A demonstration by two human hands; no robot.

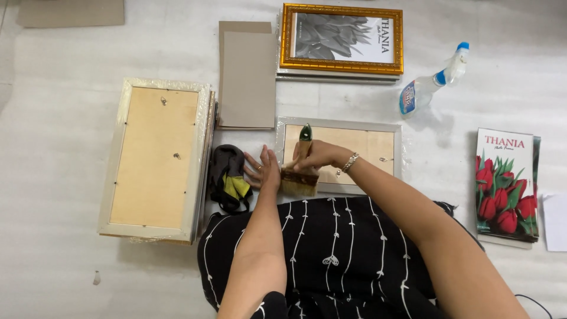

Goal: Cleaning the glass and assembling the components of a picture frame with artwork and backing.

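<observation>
- The floor point(71, 277) is covered with a white sheet that carries everything.
- A stack of frames point(155, 158) wrapped in clear film lies back-up at the left, its long axis running away from the person.
- A gold frame point(341, 39) holding a grey leaf print lies at the far edge, on more frames.
- A tall package printed with red tulips point(505, 184) lies at the right; its right side is partly hidden.
- Grey cardboard sheets point(246, 75) lie between the stack and the gold frame.
- A white frame point(366, 142) lies back-up just in front of the person, its long axis left to right and its near edge hidden by the arms.
- A clear spray bottle point(430, 84) with a blue-and-white nozzle lies tilted, its label too small to make out.
- A dark cloth point(227, 176) with a yellow patch lies near the left hand.
- The right hand point(319, 156) is clamped on a brush point(300, 171): green handle pointing away, bristles toward the person, on the white frame's left end.
- The left hand point(264, 169) lies flat with its fingers spread, beside the brush.
</observation>
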